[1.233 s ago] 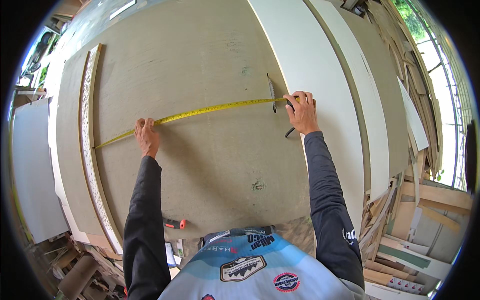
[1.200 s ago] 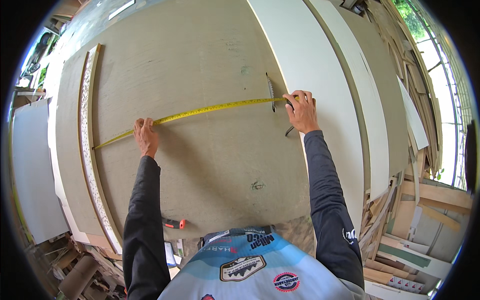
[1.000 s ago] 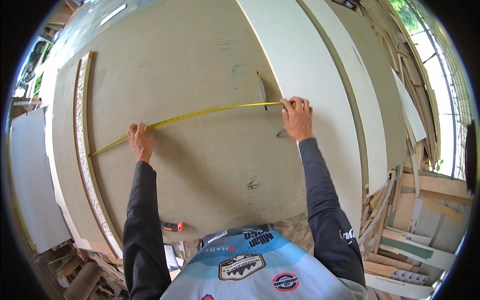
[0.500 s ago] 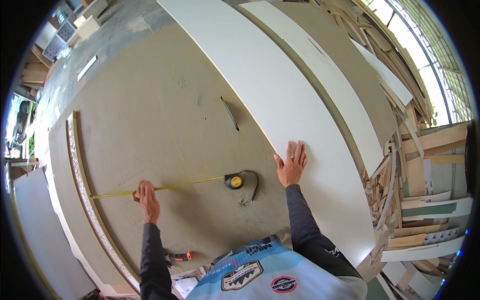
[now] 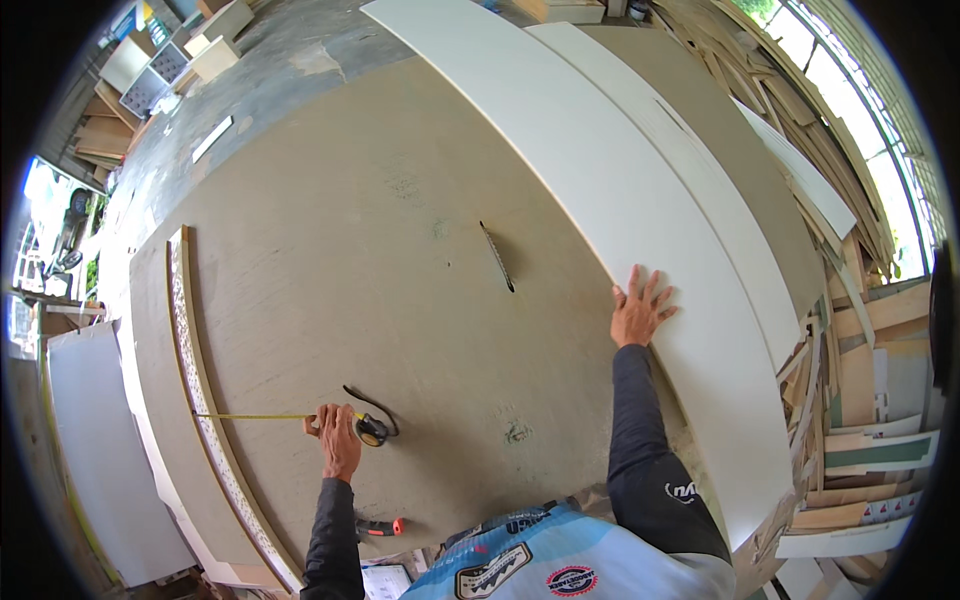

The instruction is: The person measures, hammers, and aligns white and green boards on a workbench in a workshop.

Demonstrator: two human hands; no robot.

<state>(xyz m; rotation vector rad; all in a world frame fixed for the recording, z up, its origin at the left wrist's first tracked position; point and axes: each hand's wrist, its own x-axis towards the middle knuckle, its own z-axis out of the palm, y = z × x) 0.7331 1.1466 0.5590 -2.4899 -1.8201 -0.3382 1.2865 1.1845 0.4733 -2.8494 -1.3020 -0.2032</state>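
Observation:
My left hand [image 5: 338, 440] is closed on a tape measure, its fingers gripping the yellow blade [image 5: 255, 416] right beside the black-and-yellow case [image 5: 371, 430]. A black strap hangs off the case. The blade runs left to a narrow strip with a speckled face [image 5: 196, 370], lying along the left side of the brown tabletop [image 5: 330, 270]. My right hand [image 5: 638, 310] lies open, fingers spread, on the left edge of a long white board [image 5: 590, 170]. This board meets or overlaps a second white board [image 5: 690, 150] on its right.
A toothed saw blade [image 5: 497, 257] sticks up through a slot in the tabletop. A red-and-black handled tool [image 5: 380, 526] lies near my body, by some papers [image 5: 385, 581]. Wood offcuts [image 5: 850, 440] pile up at right; a pale panel [image 5: 120, 450] stands at left.
The tape case has moved left to my left hand, and less blade is out. The white board under my right hand has shifted right, closing the gap to the second board. The view has shifted.

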